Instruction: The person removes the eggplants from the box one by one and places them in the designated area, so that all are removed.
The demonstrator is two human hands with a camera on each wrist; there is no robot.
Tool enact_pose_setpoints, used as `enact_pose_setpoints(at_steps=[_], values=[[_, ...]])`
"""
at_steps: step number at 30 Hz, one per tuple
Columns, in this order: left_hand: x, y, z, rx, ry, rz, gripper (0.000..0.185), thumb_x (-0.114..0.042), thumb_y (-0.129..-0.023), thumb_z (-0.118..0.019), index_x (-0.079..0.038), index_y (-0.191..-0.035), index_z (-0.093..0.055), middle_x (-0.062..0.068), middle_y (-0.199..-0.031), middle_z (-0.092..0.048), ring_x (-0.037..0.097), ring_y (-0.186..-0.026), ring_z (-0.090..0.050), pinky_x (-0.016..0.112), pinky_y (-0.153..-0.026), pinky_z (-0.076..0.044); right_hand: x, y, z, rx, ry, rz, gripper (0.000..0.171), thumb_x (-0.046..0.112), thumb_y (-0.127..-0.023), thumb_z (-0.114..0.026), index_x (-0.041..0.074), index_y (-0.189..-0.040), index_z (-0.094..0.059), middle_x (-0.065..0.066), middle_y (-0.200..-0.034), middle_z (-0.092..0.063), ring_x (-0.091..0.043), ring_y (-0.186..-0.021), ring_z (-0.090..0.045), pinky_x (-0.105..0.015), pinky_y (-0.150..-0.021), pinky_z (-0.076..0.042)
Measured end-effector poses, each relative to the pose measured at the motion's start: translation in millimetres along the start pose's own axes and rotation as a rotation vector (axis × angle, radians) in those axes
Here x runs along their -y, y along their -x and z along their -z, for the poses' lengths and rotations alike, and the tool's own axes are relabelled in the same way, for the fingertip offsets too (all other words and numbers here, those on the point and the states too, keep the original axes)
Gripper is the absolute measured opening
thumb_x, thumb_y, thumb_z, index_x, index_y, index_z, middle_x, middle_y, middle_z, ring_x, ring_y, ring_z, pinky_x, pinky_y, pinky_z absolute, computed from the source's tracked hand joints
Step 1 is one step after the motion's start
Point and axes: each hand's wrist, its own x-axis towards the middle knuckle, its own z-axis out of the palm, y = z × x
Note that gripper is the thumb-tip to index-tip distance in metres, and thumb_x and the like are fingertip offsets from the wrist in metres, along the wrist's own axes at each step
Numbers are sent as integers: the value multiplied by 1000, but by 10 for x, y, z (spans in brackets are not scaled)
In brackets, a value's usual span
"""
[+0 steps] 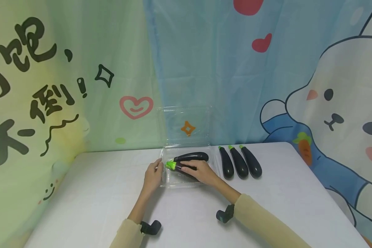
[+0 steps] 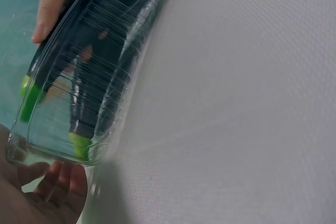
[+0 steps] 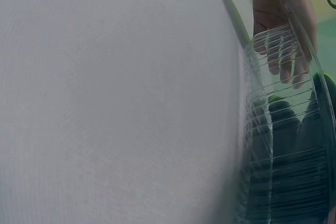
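Observation:
A clear plastic container (image 1: 173, 182) stands with its see-through lid (image 1: 187, 125) raised at the back. Inside it, one dark eggplant (image 1: 193, 156) lies along the far side. My right hand (image 1: 201, 171) grips a second eggplant (image 1: 172, 165) in front of it, whose green cap points left. Against the container's left end rests my left hand (image 1: 153, 176), its fingers (image 3: 286, 69) extended along the outside of the wall. In the left wrist view, both green caps show near that end, and the ribbed wall partly blurs the eggplants.
To the right of the container, three more eggplants (image 1: 241, 163) lie side by side on the white table (image 1: 111, 193), green caps toward the back. A printed curtain (image 1: 186, 69) hangs right behind the table's rear edge.

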Motion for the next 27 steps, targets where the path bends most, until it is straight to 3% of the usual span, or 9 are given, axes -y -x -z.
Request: enact_pose_setpoints(at_steps=[2,10,19,27], values=[[0,-2,-1,-4,-5,1,48,-32,-103,-40,-3,-140,-49,17,-115,-60,31,-108,-63,37,-79,-58,10,3,-7,-20,21,3,38,33,-94,-62,12,-126,-66,-9,-126,-67,-27,-120,-62,-43,-99,-52],[40,-12,-2,-9,11,-23,47,-29,-102,-41,-1,-139,-50,19,-113,-60,30,-103,-64,34,-74,-57,63,30,-64,-32,276,126,36,33,-94,-61,13,-122,-69,-8,-119,-71,-24,-112,-66,-40,-93,-55],[16,-3,16,-6,0,-4,48,-32,-103,-39,-3,-140,-49,18,-115,-60,30,-105,-63,39,-82,-56,82,23,-77,-114,320,120,34,33,-94,-61,14,-121,-69,-6,-112,-73,-22,-104,-69,-37,-86,-57],[21,-3,-1,-1,-19,-12,48,-31,-103,-39,-3,-140,-50,20,-121,-59,36,-116,-60,46,-93,-54,95,51,-62,-105,325,95,34,36,-91,-64,17,-119,-71,-5,-114,-73,-22,-106,-69,-38,-87,-57]])
